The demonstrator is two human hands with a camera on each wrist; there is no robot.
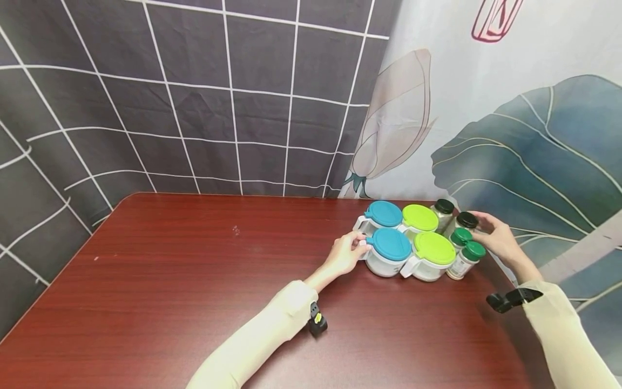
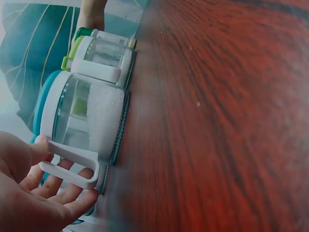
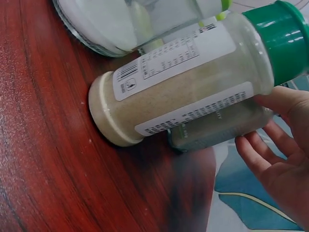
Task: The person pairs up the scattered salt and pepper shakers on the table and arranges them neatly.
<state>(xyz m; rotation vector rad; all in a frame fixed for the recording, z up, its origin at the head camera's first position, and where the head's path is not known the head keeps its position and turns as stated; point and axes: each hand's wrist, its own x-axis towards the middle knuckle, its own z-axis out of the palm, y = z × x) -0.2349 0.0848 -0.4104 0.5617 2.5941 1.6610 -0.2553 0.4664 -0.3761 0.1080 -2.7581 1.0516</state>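
Note:
My left hand (image 1: 344, 254) is at the white handle (image 2: 72, 164) of the front blue-lidded seasoning jar (image 1: 387, 249). The thumb lies at the handle's top and the fingers curl behind it. White grains fill part of this clear jar. My right hand (image 1: 498, 240) is at the far right of the group. Its thumb touches the neck of a green-capped shaker bottle (image 3: 193, 77), and its fairly straight fingers rest against a bottle behind. A second green-capped bottle (image 1: 460, 236) and a black-capped bottle (image 1: 467, 220) stand close to that hand.
Beside the front blue-lidded jar stands a green-lidded jar (image 1: 434, 249). Behind are another blue-lidded jar (image 1: 384, 213), another green-lidded jar (image 1: 420, 218) and a second black-capped bottle (image 1: 443, 208). The red-brown wooden table (image 1: 194, 281) meets hanging cloths at the back and right.

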